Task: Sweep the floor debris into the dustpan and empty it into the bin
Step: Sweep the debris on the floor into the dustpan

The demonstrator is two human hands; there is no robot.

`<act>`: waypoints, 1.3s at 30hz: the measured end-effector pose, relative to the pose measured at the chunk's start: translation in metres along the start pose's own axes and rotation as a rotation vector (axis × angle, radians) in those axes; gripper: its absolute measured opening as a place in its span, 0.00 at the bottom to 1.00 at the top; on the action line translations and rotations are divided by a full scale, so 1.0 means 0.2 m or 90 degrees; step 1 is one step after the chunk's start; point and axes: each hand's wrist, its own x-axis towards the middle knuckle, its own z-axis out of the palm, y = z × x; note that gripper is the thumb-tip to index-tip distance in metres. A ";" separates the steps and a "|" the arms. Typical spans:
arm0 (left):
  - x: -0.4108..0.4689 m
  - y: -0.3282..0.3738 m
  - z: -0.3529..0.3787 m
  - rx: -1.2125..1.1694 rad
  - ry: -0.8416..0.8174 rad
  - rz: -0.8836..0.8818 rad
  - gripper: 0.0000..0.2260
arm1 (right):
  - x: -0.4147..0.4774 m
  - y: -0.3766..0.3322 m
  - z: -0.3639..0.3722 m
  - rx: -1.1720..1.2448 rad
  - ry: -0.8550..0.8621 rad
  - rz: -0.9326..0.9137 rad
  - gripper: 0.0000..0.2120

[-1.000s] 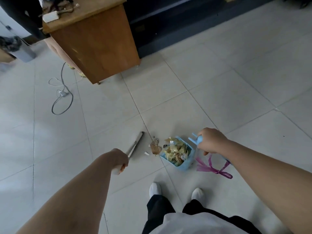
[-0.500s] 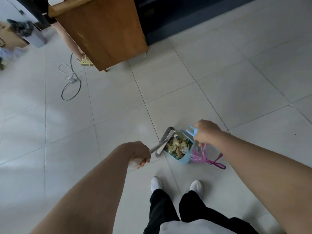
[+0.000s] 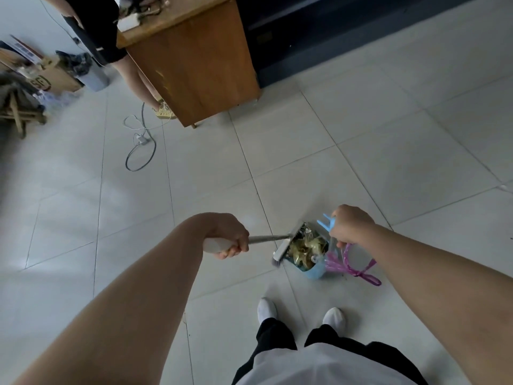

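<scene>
A small light-blue dustpan (image 3: 316, 270) sits tilted just above the floor tiles in front of my feet, full of yellowish scraps and wrappers (image 3: 305, 250). My right hand (image 3: 348, 227) grips its blue handle. My left hand (image 3: 227, 237) grips the white handle of a small brush (image 3: 283, 250), whose grey head lies against the pan's open left edge. A purple ribbon (image 3: 358, 269) hangs from under my right hand beside the pan. A grey bin (image 3: 94, 76) with a dark bag stands far back on the left.
A wooden desk (image 3: 200, 62) stands at the back, a person's legs (image 3: 138, 79) beside it. A looped cable with a charger (image 3: 140, 143) lies on the tiles near them. Cardboard boxes (image 3: 47, 76) and a wooden stool (image 3: 19, 112) crowd the far left. A dark cabinet (image 3: 319, 31) lines the back.
My left hand swung the brush right, from out on the floor to the pan's mouth. The loose scraps left of the pan are gone from the tiles. The view tilted up.
</scene>
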 end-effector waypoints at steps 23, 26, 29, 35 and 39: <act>0.38 0.35 -0.31 0.249 0.151 0.143 0.09 | -0.25 -0.05 0.21 0.095 0.031 0.191 0.16; 0.48 0.34 -0.34 0.339 0.135 0.164 0.04 | -0.30 -0.10 0.30 0.150 0.046 0.227 0.13; 0.54 0.24 -0.36 0.395 0.144 0.171 0.10 | -0.36 -0.15 0.37 0.174 0.058 0.252 0.13; 0.57 0.09 -0.38 0.483 0.124 0.149 0.17 | -0.42 -0.18 0.44 0.218 0.058 0.279 0.17; 0.52 0.01 -0.33 0.527 0.113 0.115 0.19 | -0.44 -0.16 0.48 0.241 0.064 0.282 0.20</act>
